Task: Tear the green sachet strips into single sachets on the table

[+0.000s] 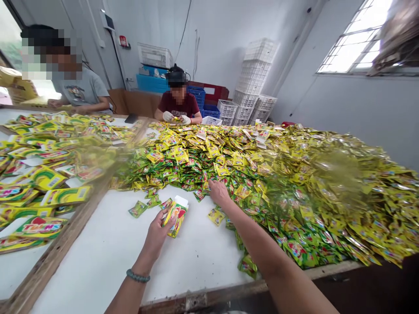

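My left hand (160,229) holds a small yellow and green carton (177,218) with red fruit and lettering on its front. The carton's top end, with a white flap (181,201), points away from me. My right hand (218,192) is at the near edge of a large heap of small green and yellow packets (193,165). Its fingers are curled among them; what they pinch is too small to make out. Several loose packets lie on the white tabletop (108,244), a green packet (138,209) left of the carton and a yellow packet (216,216) below my right hand.
Left of a wooden divider (70,231) lie many flat yellow cartons (49,183). A person in a dark red shirt (179,104) with white gloves handles packets across the table. Another person in a light shirt (81,89) sits back left. White crates (252,74) stand stacked behind.
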The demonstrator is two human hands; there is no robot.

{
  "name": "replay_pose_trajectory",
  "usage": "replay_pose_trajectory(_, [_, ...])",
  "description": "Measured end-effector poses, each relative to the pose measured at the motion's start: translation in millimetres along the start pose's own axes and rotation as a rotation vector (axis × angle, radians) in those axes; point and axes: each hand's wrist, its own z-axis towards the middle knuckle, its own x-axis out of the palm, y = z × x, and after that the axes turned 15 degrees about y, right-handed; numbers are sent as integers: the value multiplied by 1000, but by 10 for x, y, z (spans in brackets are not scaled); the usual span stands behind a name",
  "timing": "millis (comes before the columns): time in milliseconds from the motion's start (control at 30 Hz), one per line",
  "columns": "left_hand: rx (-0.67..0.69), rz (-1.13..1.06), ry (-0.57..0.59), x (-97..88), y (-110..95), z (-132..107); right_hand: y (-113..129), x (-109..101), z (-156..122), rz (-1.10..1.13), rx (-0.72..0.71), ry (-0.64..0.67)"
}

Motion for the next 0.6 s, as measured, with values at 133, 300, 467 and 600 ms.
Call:
replay_pose_trajectory(133, [-3,-46,29,-12,13,5,-102,3,-106,106,2,-14])
replay_pose_trajectory(300, [-37,-84,92,-31,2,16,-87,19,-383,501,104,31])
replay_pose_trajectory(467, [-75,-109,169,-31,-16,-17,147,141,-613,1081,-8,227])
replay_pose_trajectory(600, [-109,-133,205,-35,-21,-30,301,244,-750,1245,-120,251])
